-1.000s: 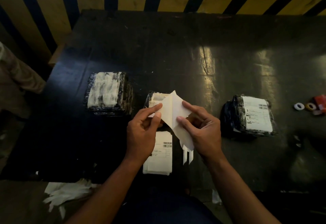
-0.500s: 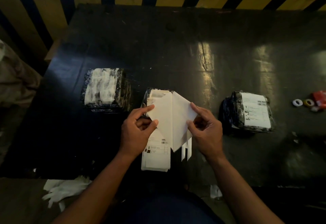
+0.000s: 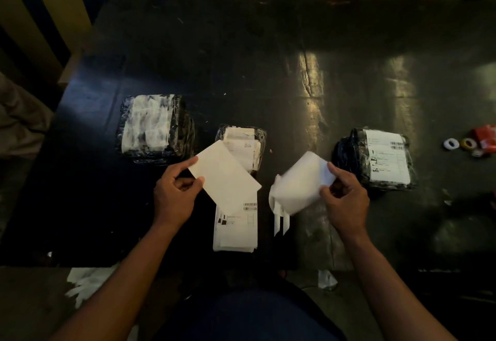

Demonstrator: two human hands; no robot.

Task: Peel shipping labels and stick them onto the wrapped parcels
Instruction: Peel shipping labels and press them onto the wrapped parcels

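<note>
- A stack of shipping labels [image 3: 235,229] lies at the table's [image 3: 268,58] near edge.
- A blank sheet [image 3: 224,178] is pinched by the left hand [image 3: 174,195]; a curled, blurred sheet [image 3: 300,182] is pinched by the right hand [image 3: 345,201].
- Beyond lie three wrapped parcels: the left parcel [image 3: 154,128], the middle parcel [image 3: 243,144], the labelled right parcel [image 3: 381,159].

Three parcels sit in a row on the worktop [image 3: 268,66]: the left parcel [image 3: 154,125], the middle parcel [image 3: 243,144] and the right parcel [image 3: 375,159]. A label stack [image 3: 234,229] lies nearer the person, directly in front of the middle parcel. Tape rolls [image 3: 460,144] lie right of the right parcel, near the worktop edge.
</note>
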